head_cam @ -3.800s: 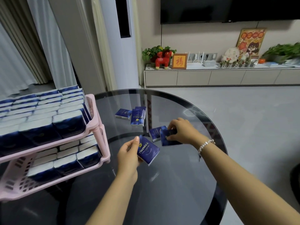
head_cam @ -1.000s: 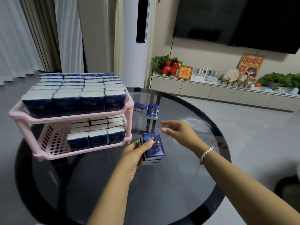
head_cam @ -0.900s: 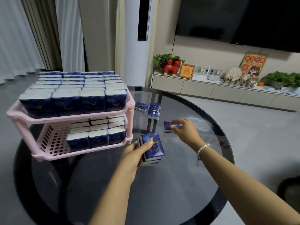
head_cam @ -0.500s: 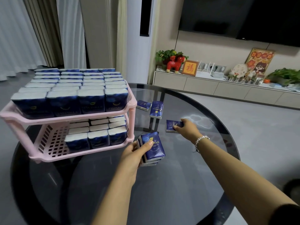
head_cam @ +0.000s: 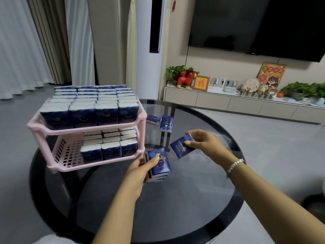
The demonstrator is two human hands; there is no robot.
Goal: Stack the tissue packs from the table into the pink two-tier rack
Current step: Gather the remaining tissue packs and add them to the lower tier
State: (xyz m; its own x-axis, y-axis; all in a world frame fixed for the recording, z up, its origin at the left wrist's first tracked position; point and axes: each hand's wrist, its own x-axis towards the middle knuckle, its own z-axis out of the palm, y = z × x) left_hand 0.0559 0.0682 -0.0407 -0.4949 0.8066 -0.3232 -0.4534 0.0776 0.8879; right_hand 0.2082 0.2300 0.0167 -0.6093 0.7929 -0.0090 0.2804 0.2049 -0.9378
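Observation:
The pink two-tier rack (head_cam: 44,128) stands on the left of the round glass table (head_cam: 193,199). Its top tier is full of blue tissue packs; the bottom tier holds several rows on its right side. My left hand (head_cam: 139,170) grips a small stack of tissue packs (head_cam: 159,164) just right of the rack's lower corner. My right hand (head_cam: 205,140) pinches a single blue tissue pack (head_cam: 181,148), lifted off the glass beside the stack. Two more loose packs (head_cam: 166,123) lie farther back on the table.
The left part of the rack's bottom tier (head_cam: 66,152) shows bare slotted plastic. Behind the table are a TV cabinet (head_cam: 228,103) with plants and ornaments, a white floor-standing unit (head_cam: 147,71) and curtains. The table's right edge drops to grey floor.
My right hand has picked the single pack up off the glass and brought it back toward the stack in my left hand. The left hand has stayed still with its stack.

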